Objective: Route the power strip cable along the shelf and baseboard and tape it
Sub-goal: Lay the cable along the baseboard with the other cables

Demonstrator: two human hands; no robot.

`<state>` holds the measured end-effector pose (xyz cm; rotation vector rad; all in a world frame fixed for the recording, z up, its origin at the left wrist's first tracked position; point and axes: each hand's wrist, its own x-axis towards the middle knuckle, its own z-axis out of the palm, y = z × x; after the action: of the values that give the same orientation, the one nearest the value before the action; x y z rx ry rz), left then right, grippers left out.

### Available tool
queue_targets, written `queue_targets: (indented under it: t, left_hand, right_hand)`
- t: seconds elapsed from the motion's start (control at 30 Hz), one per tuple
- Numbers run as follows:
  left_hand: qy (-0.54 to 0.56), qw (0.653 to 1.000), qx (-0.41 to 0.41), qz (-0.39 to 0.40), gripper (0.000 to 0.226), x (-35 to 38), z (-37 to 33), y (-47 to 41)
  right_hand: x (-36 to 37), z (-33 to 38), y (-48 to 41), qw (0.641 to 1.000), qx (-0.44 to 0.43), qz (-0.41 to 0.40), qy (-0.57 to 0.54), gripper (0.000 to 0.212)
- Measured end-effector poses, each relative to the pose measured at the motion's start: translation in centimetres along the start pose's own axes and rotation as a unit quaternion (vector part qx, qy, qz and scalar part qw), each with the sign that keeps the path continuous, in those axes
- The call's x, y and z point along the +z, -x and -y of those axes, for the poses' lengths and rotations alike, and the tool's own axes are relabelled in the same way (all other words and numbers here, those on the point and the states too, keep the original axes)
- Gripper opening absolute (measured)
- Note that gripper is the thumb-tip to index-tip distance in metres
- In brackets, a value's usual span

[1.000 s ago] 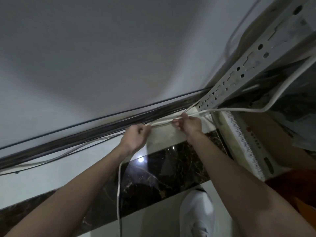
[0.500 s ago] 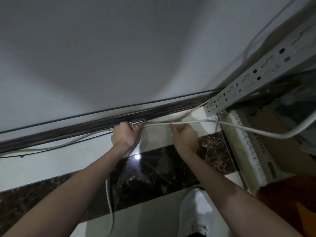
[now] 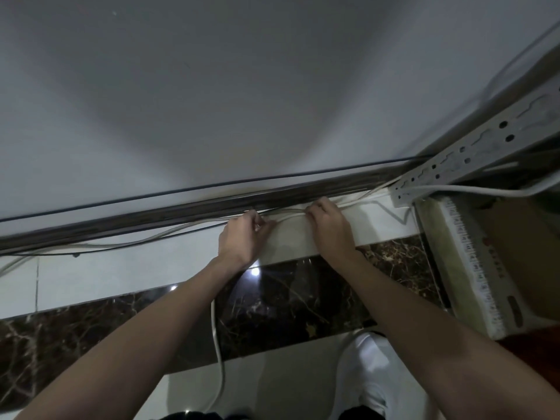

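Glossy marble floor band (image 3: 303, 298), perforated metal shelf post (image 3: 454, 159)

Person crouched at the wall's foot: left hand (image 3: 242, 237) and right hand (image 3: 328, 228), close together, pinch the white cable (image 3: 485, 190) against the dark baseboard (image 3: 151, 218). To the right, the cable passes the perforated shelf upright (image 3: 472, 153).

No legible text, red print on cardboard box (image 3: 515, 253) unreadable
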<state>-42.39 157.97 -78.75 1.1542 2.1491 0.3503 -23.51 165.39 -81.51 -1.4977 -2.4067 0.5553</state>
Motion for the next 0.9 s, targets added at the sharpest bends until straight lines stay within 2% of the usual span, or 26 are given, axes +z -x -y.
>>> queue_targets:
  t: [0.1, 0.2, 0.3, 0.4, 0.47, 0.57, 0.67, 0.73, 0.83, 0.9]
  left_hand:
    - [-0.006, 1.0, 0.017, 0.015, 0.051, -1.0, 2.1, 0.9]
    - [0.04, 0.998, 0.03, 0.027, 0.052, -2.0, 4.3, 2.0]
    - [0.046, 0.994, 0.087, 0.046, 0.042, -2.6, 5.7, 3.1]
    - [-0.037, 0.987, 0.157, 0.017, 0.024, -3.0, 4.8, 3.2]
    - [-0.099, 0.982, 0.162, -0.004, 0.022, -3.2, 3.9, 2.6]
    - [-0.142, 0.976, 0.162, 0.009, 0.022, -3.0, 3.3, 1.8]
    - [-0.179, 0.969, 0.168, 0.011, 0.024, -2.6, 2.6, 1.5]
    - [-0.15, 0.974, 0.167, -0.001, 0.026, -2.3, 3.0, 1.5]
    - [-0.035, 0.99, 0.131, -0.025, 0.023, -2.8, 5.2, 2.1]
    - [0.04, 0.993, 0.107, -0.014, 0.022, -3.2, 6.4, 2.9]
  right_hand:
    - [0.2, 0.0, -0.5, 0.999, 0.023, 0.006, -0.035, 0.009]
    - [0.2, -0.4, -0.7, 0.997, 0.03, 0.015, -0.063, 0.011]
    - [0.2, -0.6, -0.7, 0.997, 0.021, 0.013, -0.068, 0.009]
    - [0.5, 0.0, -0.4, 0.999, 0.015, -0.006, -0.046, 0.008]
    - [0.9, 1.1, 0.1, 0.999, -0.014, 0.006, -0.038, 0.014]
    - [1.8, 3.8, 0.4, 0.993, -0.095, 0.05, -0.049, 0.023]
    - [2.6, 6.1, -0.2, 0.986, -0.147, 0.072, -0.031, 0.019]
    - [3.0, 6.4, -0.8, 0.983, -0.158, 0.095, 0.001, 0.014]
    - [3.1, 5.9, -1.6, 0.981, -0.144, 0.126, 0.034, 0.014]
    - [2.9, 5.9, -2.0, 0.979, -0.144, 0.137, 0.039, 0.017]
